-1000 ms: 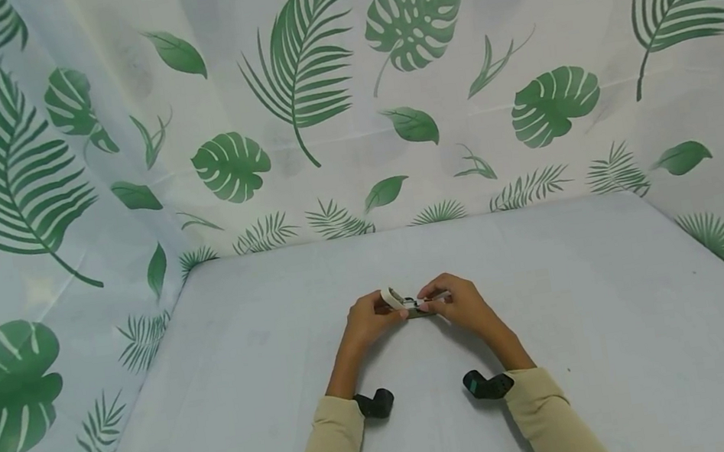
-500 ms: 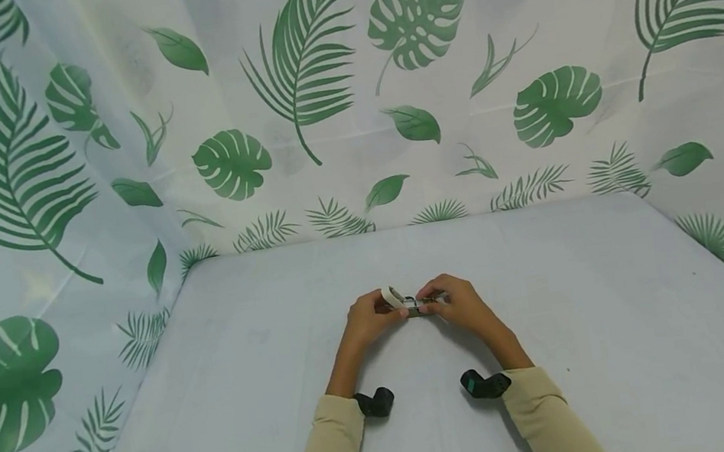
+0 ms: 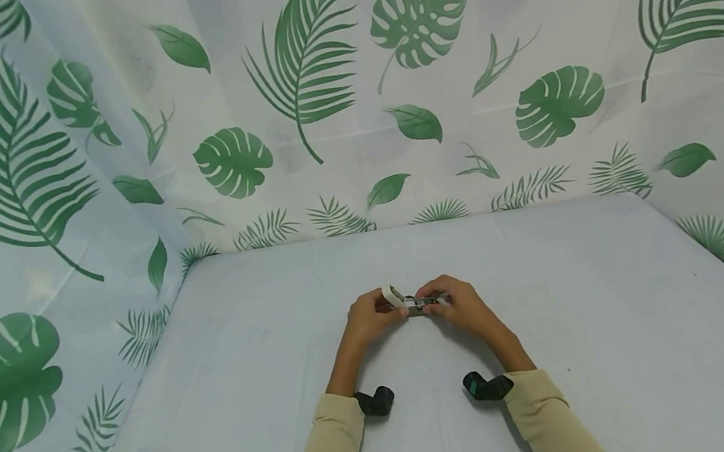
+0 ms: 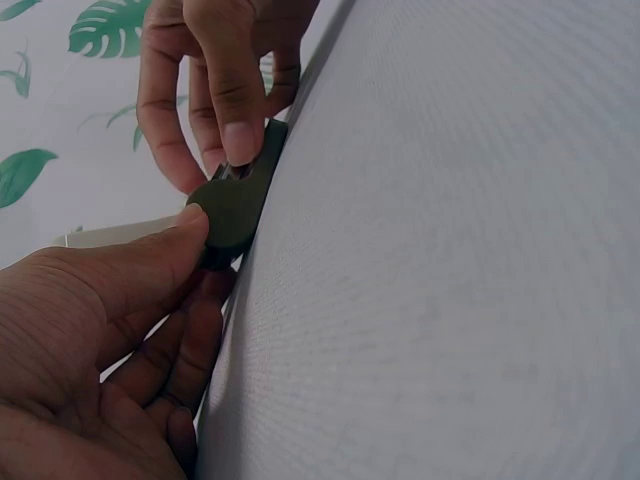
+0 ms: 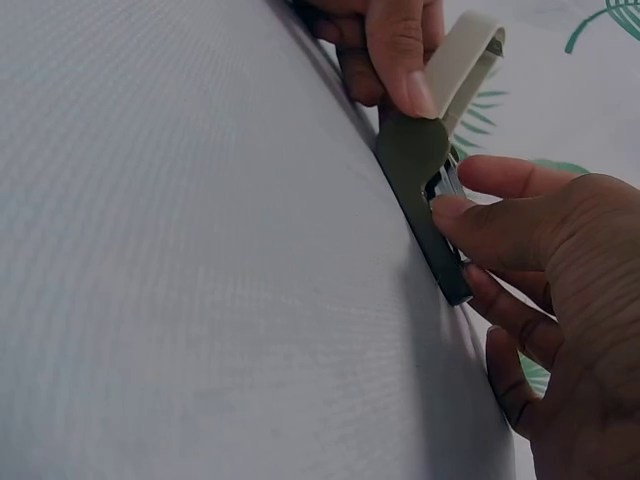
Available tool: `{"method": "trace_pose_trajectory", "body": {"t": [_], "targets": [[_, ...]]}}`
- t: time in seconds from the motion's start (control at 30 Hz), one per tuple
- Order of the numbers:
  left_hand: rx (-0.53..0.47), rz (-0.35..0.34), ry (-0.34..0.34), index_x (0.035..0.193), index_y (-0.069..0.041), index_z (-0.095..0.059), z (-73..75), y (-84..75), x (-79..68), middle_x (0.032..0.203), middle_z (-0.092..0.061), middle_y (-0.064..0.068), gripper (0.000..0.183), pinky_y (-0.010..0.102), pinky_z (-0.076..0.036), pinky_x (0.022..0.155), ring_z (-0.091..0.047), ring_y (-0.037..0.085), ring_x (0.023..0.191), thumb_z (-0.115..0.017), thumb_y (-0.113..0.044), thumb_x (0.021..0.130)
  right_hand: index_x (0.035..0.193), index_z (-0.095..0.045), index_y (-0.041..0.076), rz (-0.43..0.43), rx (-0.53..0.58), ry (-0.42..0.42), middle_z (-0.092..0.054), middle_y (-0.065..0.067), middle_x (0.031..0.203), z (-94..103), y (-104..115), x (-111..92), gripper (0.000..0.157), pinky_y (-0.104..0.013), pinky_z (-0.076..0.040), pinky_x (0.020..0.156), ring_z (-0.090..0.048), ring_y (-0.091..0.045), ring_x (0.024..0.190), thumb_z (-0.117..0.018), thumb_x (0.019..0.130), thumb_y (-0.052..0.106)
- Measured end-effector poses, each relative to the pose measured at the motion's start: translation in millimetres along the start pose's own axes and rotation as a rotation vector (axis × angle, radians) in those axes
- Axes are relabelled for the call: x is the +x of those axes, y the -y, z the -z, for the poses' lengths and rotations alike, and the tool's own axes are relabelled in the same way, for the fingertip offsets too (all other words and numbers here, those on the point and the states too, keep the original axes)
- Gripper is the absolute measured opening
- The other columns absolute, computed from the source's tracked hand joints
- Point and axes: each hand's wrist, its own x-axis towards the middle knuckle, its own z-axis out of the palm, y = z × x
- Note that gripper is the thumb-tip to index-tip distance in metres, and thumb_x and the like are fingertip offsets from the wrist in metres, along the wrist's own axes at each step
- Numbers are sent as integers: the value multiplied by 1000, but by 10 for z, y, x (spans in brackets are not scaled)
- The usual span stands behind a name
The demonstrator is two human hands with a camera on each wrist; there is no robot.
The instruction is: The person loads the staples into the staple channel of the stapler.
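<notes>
An opened stapler [image 3: 418, 311] with a dark green base and a raised cream top arm stands on the white surface between both hands. My left hand [image 3: 370, 319] grips its hinge end, the thumb pressed on the green side in the left wrist view. The cream arm [image 5: 465, 60] tilts up, and bare metal of the staple magazine [image 5: 447, 182] shows beneath it. At the magazine, my right hand [image 3: 462, 303] pinches with thumb and index finger, the other fingers lying along the base's front end. Its fingertips partly hide the metal.
A white-covered table [image 3: 273, 285] extends around the hands. Behind it and at the sides hang white curtains [image 3: 338, 152] with green leaf prints. Black wrist cameras [image 3: 376, 402] are strapped on below the beige sleeves [image 3: 335, 430].
Right-hand fingers have shifted slightly at the magazine, with more metal showing between the hands now. The left hand keeps its hold on the stapler, its arm still raised.
</notes>
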Motion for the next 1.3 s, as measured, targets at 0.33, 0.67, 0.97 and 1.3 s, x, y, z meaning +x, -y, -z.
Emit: {"method": "trace_pose_trajectory", "body": {"t": [0.33, 0.67, 0.97, 1.3], "targets": [[7, -16, -6, 105, -5, -70, -9, -7, -6, 102, -74, 12, 30, 42, -53, 87, -70, 27, 95, -78, -25, 84, 96, -73, 9, 27, -3, 8, -68, -10, 102, 12, -4, -9, 17, -49, -48, 87, -64, -29, 98, -76, 82, 2], [-12, -49, -16, 103, -8, -70, -7, 13, 5, 99, -74, 9, 28, 39, -53, 86, -70, 21, 92, -78, -28, 84, 92, -72, 11, -21, -8, -9, -68, -7, 99, 25, -33, -7, 12, -37, -46, 78, -65, -26, 95, -76, 83, 5], [-7, -8, -9, 104, -7, -71, -16, 12, 10, 99, -74, 11, 28, 41, -52, 87, -70, 25, 93, -78, -25, 84, 91, -70, 10, -39, 23, -18, -70, -7, 97, 30, -57, -28, 12, -43, -52, 81, -67, -26, 95, -76, 82, 4], [-1, -10, -3, 106, -6, -70, 5, 21, 1, 102, -74, 13, 30, 42, -52, 88, -70, 26, 95, -78, -24, 84, 102, -66, 6, -53, 53, -33, -71, -11, 101, 26, -73, -54, 21, -47, -54, 86, -68, -29, 98, -76, 83, 4]]}}
